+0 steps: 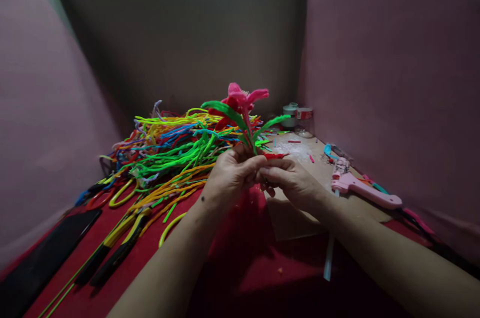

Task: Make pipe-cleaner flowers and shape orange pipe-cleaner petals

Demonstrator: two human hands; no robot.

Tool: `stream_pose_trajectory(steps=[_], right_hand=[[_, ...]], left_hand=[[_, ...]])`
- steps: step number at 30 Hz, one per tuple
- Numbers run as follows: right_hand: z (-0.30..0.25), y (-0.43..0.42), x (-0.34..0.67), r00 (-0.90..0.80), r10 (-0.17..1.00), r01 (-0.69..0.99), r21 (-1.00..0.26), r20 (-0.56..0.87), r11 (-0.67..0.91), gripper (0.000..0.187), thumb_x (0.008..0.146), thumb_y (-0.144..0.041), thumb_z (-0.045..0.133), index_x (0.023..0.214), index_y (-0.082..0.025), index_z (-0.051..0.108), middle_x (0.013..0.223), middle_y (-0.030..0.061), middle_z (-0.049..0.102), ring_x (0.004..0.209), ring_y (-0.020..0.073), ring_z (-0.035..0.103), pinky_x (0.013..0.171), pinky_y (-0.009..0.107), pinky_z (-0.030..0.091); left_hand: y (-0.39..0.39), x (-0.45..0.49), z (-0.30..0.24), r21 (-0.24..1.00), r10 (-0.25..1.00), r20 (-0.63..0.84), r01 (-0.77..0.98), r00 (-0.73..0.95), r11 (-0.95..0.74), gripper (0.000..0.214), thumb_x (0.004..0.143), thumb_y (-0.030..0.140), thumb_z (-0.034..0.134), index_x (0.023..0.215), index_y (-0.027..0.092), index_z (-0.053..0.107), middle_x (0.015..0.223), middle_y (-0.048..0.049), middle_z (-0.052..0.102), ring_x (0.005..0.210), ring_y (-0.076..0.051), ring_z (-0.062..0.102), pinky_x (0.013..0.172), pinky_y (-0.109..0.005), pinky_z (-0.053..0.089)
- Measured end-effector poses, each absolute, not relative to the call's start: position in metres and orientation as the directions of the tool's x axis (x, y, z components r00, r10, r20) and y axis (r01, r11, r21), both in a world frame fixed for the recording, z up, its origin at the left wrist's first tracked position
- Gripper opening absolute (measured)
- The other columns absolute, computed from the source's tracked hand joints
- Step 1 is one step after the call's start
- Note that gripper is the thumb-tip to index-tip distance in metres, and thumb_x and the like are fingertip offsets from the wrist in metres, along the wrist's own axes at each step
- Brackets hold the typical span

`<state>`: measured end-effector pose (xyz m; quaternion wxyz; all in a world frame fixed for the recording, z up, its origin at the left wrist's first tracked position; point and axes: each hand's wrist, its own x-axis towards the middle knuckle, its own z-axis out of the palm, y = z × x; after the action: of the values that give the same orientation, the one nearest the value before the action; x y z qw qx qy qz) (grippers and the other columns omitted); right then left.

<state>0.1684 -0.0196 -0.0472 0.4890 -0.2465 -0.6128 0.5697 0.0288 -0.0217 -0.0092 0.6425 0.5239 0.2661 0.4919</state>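
Pink flower (245, 108) — upright, green-leaved

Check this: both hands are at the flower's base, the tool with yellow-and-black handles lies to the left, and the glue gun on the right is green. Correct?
Not quite: the head view shows the glue gun is pink, not green. The rest holds: left hand, right hand, flower and tool are as you said.

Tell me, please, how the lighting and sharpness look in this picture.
Head view: dim overall, the back wall in grey shadow; head view: the red cloth darkens almost to black near the bottom; head view: the pink flower looks slightly soft, fine detail unclear.
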Motion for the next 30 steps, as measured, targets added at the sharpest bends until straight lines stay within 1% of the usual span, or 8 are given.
stream_pose_trajectory(steps=[3,6,8,11,15,20,24,30], right_hand=[[-0.045,-0.021,0.167,-0.402,0.864,-0.182,-0.951,0.305,0.251,0.018,0.079,-0.027,0.056,0.070,-0.013,0.064,0.061,-0.0008,0.054,0.054,0.0078,0.044,0.053,0.022,0.035],[-0.044,-0.024,0.167,-0.517,0.813,-0.190,-0.962,0.269,0.198,0.024,0.081,-0.030,0.053,0.069,-0.012,0.064,0.065,0.0016,0.056,0.057,0.0085,0.047,0.054,0.023,0.036],[-0.044,-0.025,0.168,-0.567,0.781,-0.227,-0.961,0.261,0.156,0.025,0.081,-0.032,0.053,0.073,-0.011,0.065,0.067,0.0031,0.058,0.056,0.0090,0.049,0.052,0.023,0.037],[-0.045,-0.025,0.167,-0.530,0.795,-0.268,-0.948,0.295,0.173,0.024,0.082,-0.032,0.053,0.077,-0.011,0.066,0.067,0.0030,0.057,0.055,0.0089,0.048,0.050,0.022,0.036],[-0.045,-0.022,0.167,-0.419,0.847,-0.225,-0.942,0.326,0.251,0.029,0.080,-0.036,0.054,0.067,-0.011,0.062,0.062,0.0014,0.054,0.052,0.0074,0.042,0.048,0.022,0.032],[-0.042,-0.022,0.167,-0.467,0.825,-0.154,-0.948,0.318,0.278,0.034,0.084,-0.041,0.049,0.068,-0.013,0.058,0.059,-0.0012,0.048,0.051,0.0073,0.039,0.050,0.022,0.031],[-0.040,-0.023,0.167,-0.513,0.802,-0.172,-0.952,0.305,0.252,0.045,0.089,-0.046,0.034,0.066,-0.013,0.054,0.057,-0.0004,0.046,0.051,0.0087,0.039,0.049,0.023,0.032],[-0.044,-0.022,0.169,-0.528,0.774,-0.218,-0.937,0.349,0.273,0.038,0.088,-0.041,0.039,0.073,-0.012,0.060,0.060,0.0008,0.049,0.053,0.0093,0.043,0.050,0.023,0.035]], left_hand=[[-0.022,0.029,-0.009,0.949,0.942,0.153,-0.312,0.297,-0.056,0.016,0.063,0.015,0.071,0.068,0.011,0.057,0.051,0.0028,0.053,0.040,-0.005,0.047,0.039,-0.016,0.037],[-0.019,0.023,-0.010,0.948,0.917,0.111,-0.319,0.382,0.018,0.012,0.066,0.016,0.068,0.073,0.009,0.061,0.045,0.0054,0.048,0.033,-0.001,0.037,0.036,-0.015,0.035],[-0.017,0.019,-0.009,0.929,0.883,0.104,-0.361,0.458,0.078,0.018,0.066,0.016,0.068,0.081,0.009,0.062,0.051,0.0047,0.052,0.031,0.001,0.031,0.036,-0.015,0.035],[-0.017,0.018,-0.008,0.903,0.860,0.128,-0.416,0.495,0.105,0.023,0.065,0.018,0.070,0.085,0.011,0.062,0.050,0.0058,0.050,0.033,-0.001,0.033,0.039,-0.017,0.039],[-0.015,0.022,-0.013,0.924,0.915,0.060,-0.369,0.400,0.101,0.020,0.063,0.018,0.073,0.075,0.012,0.058,0.046,0.0068,0.045,0.039,-0.002,0.039,0.044,-0.016,0.040],[-0.013,0.023,-0.017,0.922,0.928,0.086,-0.382,0.362,0.063,0.017,0.068,0.016,0.068,0.062,0.012,0.053,0.041,0.0084,0.034,0.036,-0.001,0.035,0.040,-0.013,0.033],[-0.015,0.021,-0.012,0.922,0.906,0.100,-0.380,0.411,0.070,0.009,0.071,0.017,0.065,0.076,0.010,0.060,0.038,0.0092,0.033,0.034,-0.001,0.030,0.040,-0.013,0.031],[-0.014,0.018,-0.010,0.873,0.869,0.088,-0.458,0.486,0.168,0.012,0.074,0.012,0.059,0.085,0.008,0.062,0.037,0.0082,0.038,0.032,0.000,0.027,0.043,-0.015,0.035]])
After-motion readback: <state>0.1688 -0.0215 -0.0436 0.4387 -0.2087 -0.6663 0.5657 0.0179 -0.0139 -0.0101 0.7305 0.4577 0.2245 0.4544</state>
